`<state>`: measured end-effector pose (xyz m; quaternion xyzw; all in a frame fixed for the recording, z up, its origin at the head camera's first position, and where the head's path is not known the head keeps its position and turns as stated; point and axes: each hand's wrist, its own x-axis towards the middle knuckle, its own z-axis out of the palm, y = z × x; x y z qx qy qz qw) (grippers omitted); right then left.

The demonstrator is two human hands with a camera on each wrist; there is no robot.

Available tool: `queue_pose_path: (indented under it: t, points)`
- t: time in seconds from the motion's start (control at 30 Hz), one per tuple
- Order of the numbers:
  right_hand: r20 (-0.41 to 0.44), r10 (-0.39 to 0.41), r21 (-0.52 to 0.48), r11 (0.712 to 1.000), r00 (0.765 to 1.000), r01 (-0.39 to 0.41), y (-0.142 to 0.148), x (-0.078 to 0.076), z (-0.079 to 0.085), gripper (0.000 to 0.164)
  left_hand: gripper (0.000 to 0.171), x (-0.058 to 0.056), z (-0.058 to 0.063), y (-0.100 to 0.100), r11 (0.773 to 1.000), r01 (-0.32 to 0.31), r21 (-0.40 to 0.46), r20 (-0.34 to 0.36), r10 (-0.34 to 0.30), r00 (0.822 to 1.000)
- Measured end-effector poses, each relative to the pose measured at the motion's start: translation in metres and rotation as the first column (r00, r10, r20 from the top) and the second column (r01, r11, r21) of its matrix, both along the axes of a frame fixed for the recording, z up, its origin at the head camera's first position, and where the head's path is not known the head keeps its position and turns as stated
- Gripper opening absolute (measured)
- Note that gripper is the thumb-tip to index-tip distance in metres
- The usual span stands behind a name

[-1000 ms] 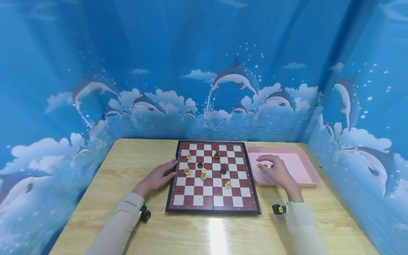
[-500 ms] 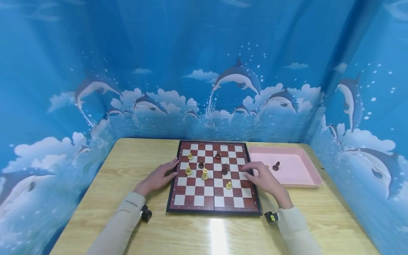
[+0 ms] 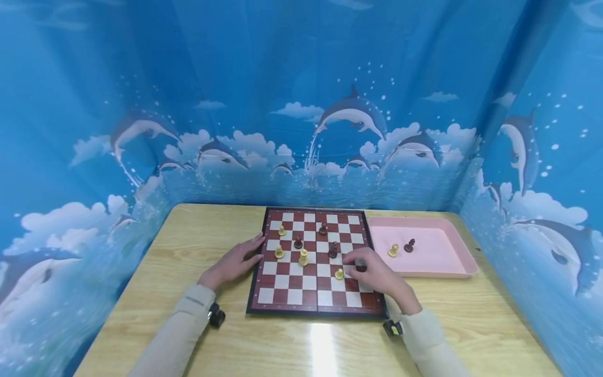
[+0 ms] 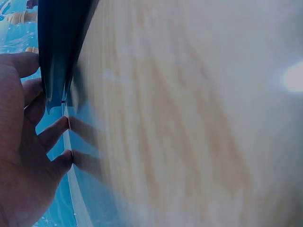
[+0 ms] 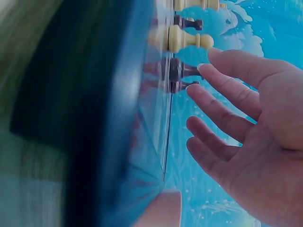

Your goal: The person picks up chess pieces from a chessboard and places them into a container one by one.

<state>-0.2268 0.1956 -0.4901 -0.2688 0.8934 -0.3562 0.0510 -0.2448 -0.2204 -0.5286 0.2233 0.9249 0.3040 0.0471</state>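
A red-and-white chessboard (image 3: 294, 283) with a dark rim lies on the table. My left hand (image 3: 234, 263) rests beside the board's left edge, its fingertips touching the rim. In the left wrist view the fingers spread along the dark board edge. My right hand (image 3: 374, 271) hovers over the board's right side, close to a pale yellow pawn (image 3: 339, 274). Its thumb comes near the head of the pawn (image 5: 189, 40) in the right wrist view, and the parted fingers hold nothing. A dark piece (image 3: 333, 250) stands just beyond that hand.
Other dark pieces (image 3: 323, 229) and pale pieces (image 3: 303, 257) stand on the left and far parts of the board. A pink tray (image 3: 438, 251) right of the board holds a pale pawn (image 3: 393, 251) and a dark piece (image 3: 409, 245) lying tilted. A dolphin-print curtain (image 3: 264, 157) hangs behind.
My right hand has moved left from over the pink tray to the board, near the pale pawn. The tray's pieces have come into view. My left hand stays at the board edge.
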Motion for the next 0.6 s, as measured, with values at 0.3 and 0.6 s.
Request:
queue_pose_path:
  t: [0.3,0.6]
  points:
    - [-0.005,0.049,0.001,0.999,0.999,-0.049,-0.008,0.002,-0.002,0.018,0.061,0.000,0.000,0.001,1.000,0.004,-0.003,0.002,-0.004,1.000]
    - [0.003,0.054,0.028,0.998,0.999,-0.054,-0.013,0.004,-0.002,0.013,0.061,0.001,0.001,0.000,1.000,0.003,0.008,0.008,-0.003,1.000]
